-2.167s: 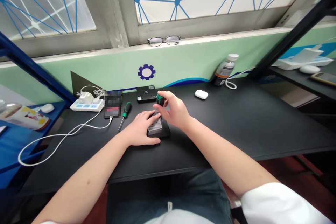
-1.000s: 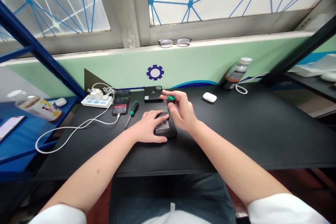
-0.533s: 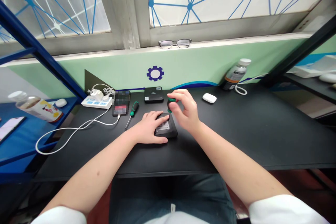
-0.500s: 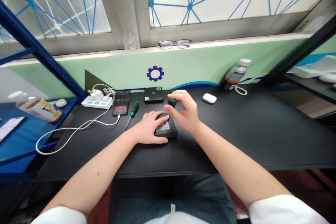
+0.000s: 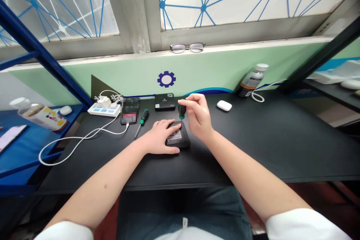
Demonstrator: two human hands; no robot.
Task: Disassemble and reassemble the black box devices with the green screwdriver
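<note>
My left hand point(image 5: 160, 137) lies with its fingers spread over a flat black box-shaped device point(image 5: 183, 139) that has a pale label. It covers the device's left part. Between thumb and fingertips, my right hand point(image 5: 199, 117) pinches the top of a short black-and-green screwdriver point(image 5: 182, 111). This screwdriver stands nearly upright, its shaft pointing down at the device's far right corner, close to my left fingertip. Whether the tip sits in a screw is too small to tell. To the left of my left hand, a second, longer screwdriver point(image 5: 144, 115) lies on the black desk point(image 5: 247, 150).
Behind the device sits another small black box point(image 5: 164, 102). A phone point(image 5: 129, 111) with a white cable, a power strip point(image 5: 104, 109) and a drink bottle point(image 5: 42, 114) are at left. A white case point(image 5: 224, 105) and another bottle point(image 5: 253, 79) stand at right. Glasses point(image 5: 187, 47) rest on the sill.
My right hand's fingers have shifted from a curled grip over the screwdriver's handle to a pinch at its top, and more of the handle and shaft now shows. My left hand stayed put.
</note>
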